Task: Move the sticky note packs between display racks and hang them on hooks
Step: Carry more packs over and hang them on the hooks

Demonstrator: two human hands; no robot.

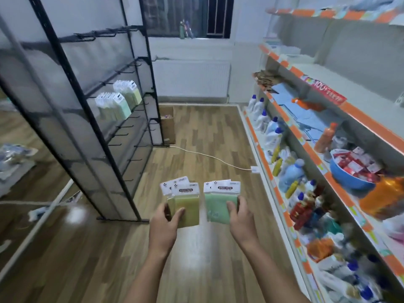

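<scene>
My left hand grips a small stack of yellow sticky note packs with white header cards, held out in front of me. My right hand grips a stack of green sticky note packs beside them. Both stacks are upright, a small gap between them. To the left stands a black mesh display rack with rows of hooks; two groups of pale sticky note packs hang on its middle hooks. Most other hooks are bare.
A white and orange shelf unit full of bottles, a blue bowl and cloths runs along the right. A white cable crosses the wooden floor to a plug box. A cardboard box sits behind the rack, near the radiator.
</scene>
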